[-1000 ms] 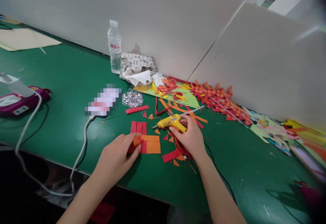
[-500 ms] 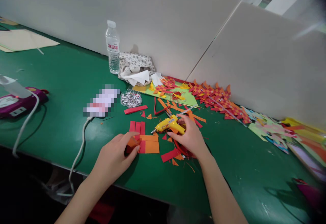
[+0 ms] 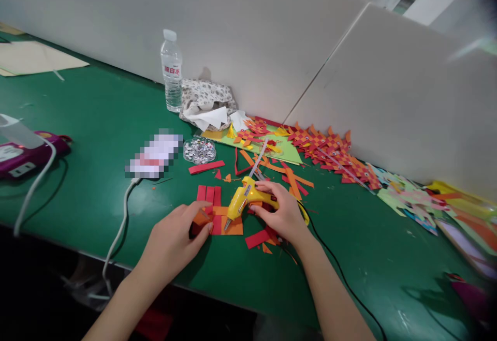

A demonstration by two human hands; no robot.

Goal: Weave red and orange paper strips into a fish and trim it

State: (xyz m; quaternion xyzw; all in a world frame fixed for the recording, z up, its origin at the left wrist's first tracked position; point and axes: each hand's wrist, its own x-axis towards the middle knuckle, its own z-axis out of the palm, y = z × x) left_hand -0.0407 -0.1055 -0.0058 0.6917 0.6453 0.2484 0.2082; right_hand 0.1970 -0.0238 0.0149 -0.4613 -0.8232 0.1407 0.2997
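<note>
My right hand (image 3: pixel 281 209) is wrapped round the handle of a yellow hot glue gun (image 3: pixel 241 200). A clear glue stick (image 3: pixel 258 159) juts from its back end. The nozzle points down over the orange part of a woven piece of red and orange strips (image 3: pixel 232 224); whether it touches cannot be told. On the left edge of that piece, my left hand (image 3: pixel 176 232) pinches a folded-back orange strip (image 3: pixel 202 218) between thumb and fingers. Red strips (image 3: pixel 209 195) stick out from the weave's far side.
Loose strips and scraps (image 3: pixel 258 238) lie round the glue gun. Behind are a dish of googly eyes (image 3: pixel 199 150), a water bottle (image 3: pixel 171 72), a tissue pouch (image 3: pixel 207 100) and finished woven fish (image 3: pixel 324 147). A power strip (image 3: pixel 29 157) sits left; the gun's black cord (image 3: pixel 341 273) trails right.
My right hand has lifted the glue gun and swung its nozzle down and left over the woven piece. My left hand stays in place on the strips.
</note>
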